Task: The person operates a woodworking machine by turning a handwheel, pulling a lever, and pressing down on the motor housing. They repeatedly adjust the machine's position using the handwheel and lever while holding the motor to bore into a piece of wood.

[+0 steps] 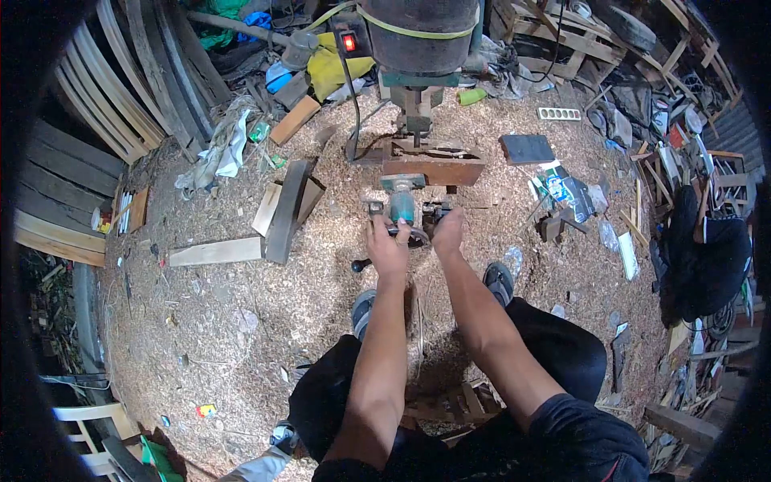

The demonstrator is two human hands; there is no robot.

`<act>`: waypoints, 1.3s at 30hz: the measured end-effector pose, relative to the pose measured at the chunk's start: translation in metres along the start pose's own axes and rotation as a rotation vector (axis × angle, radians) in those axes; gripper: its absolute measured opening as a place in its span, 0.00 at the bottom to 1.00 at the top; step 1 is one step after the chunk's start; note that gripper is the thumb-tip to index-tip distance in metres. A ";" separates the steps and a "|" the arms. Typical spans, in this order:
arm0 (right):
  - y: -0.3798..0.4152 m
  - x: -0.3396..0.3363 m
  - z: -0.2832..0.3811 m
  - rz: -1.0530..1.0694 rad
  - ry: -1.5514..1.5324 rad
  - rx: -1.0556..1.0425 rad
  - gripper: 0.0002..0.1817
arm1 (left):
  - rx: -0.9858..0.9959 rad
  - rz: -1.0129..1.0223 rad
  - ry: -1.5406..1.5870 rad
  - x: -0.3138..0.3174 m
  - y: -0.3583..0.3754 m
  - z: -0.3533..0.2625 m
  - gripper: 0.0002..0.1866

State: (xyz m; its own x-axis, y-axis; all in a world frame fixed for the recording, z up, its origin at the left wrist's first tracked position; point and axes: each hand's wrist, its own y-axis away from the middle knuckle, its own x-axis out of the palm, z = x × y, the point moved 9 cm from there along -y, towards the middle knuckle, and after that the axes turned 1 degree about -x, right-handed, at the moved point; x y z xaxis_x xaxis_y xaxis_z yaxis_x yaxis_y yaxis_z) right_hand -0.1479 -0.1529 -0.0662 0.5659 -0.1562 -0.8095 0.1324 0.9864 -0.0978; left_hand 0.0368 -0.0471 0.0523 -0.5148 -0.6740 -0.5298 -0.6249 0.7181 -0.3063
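In the head view a drilling machine with a dark motor housing (418,40) stands ahead. Below its bit lies a reddish-brown wooden piece (434,170), held at a green vise (403,201). My left hand (387,247) has its fingers on the handwheel (416,235) at the near end of the vise. My right hand (448,231) is closed at the metal part (436,210) just right of the vise; its fingers are partly hidden. A black ball knob (361,265) sits near my left wrist.
Planks (287,213) lie left of the machine, and a dark block (527,149) and a power strip (559,114) to the right. Sawdust covers the ground. Boards (104,88) lean at the left. A dark-clothed person (711,265) is at the far right.
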 end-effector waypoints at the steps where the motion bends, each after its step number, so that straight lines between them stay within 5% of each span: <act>1: 0.003 0.002 0.001 -0.003 0.012 -0.038 0.43 | -0.005 0.000 0.003 0.000 0.001 0.000 0.20; 4: -0.006 0.031 -0.036 0.024 -0.172 0.088 0.38 | 0.011 0.000 -0.044 0.005 0.005 0.002 0.20; 6: -0.012 0.037 -0.041 0.328 -0.551 0.267 0.36 | 0.021 -0.002 -0.058 0.005 0.003 0.003 0.21; 8: -0.011 -0.011 -0.008 0.275 -0.287 0.156 0.26 | 0.013 0.007 -0.031 0.007 0.004 0.005 0.21; 10: -0.013 -0.009 -0.004 0.373 -0.087 0.151 0.32 | 0.018 0.019 -0.046 0.006 0.004 0.002 0.21; 12: -0.003 -0.003 0.000 -0.131 0.008 -0.184 0.31 | -0.010 0.049 -0.026 0.001 0.003 -0.006 0.21; 14: 0.007 -0.017 0.014 -0.261 -0.063 -0.257 0.30 | 0.001 0.033 -0.031 0.004 0.000 -0.004 0.21; 15: 0.009 -0.016 0.007 -0.230 -0.136 -0.210 0.25 | -0.004 0.027 -0.037 0.004 0.003 -0.001 0.21; 18: 0.008 0.031 -0.040 0.392 -0.722 0.389 0.20 | 0.003 0.010 -0.043 0.005 0.004 0.001 0.20; 19: 0.016 0.046 -0.048 0.442 -1.037 0.536 0.17 | -0.011 0.013 -0.042 0.004 0.005 0.003 0.20; 22: 0.003 0.044 -0.050 0.462 -0.696 0.315 0.26 | -0.028 0.014 -0.026 0.003 0.002 0.001 0.18; 25: 0.009 0.010 -0.027 0.074 -0.433 0.148 0.29 | -0.045 0.031 -0.014 0.004 0.008 0.000 0.17; 27: 0.010 0.002 -0.013 -0.221 -0.239 -0.159 0.29 | -0.043 0.035 -0.021 0.004 0.003 0.000 0.17; 30: 0.007 0.038 -0.047 0.154 -0.872 0.199 0.24 | -0.004 0.010 -0.010 0.004 0.003 0.000 0.17; 31: 0.019 0.056 -0.065 0.403 -0.832 0.467 0.23 | -0.007 0.009 -0.013 0.005 0.005 0.001 0.17; 35: 0.010 0.031 -0.048 0.456 -0.710 0.297 0.27 | -0.018 0.008 -0.013 0.006 0.001 0.000 0.18; 38: 0.008 -0.002 -0.007 -0.004 0.005 -0.039 0.32 | -0.021 0.011 -0.014 0.005 0.005 0.003 0.19; 39: 0.008 0.000 -0.008 0.032 -0.104 -0.031 0.34 | -0.010 0.008 -0.012 0.005 0.004 0.002 0.19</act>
State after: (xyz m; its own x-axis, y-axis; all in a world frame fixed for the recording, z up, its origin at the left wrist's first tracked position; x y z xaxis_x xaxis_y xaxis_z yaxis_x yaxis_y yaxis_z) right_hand -0.1533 -0.1451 -0.0713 0.6508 -0.1280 -0.7484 0.0887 0.9918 -0.0925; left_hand 0.0329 -0.0475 0.0470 -0.5128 -0.6657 -0.5421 -0.6263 0.7220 -0.2941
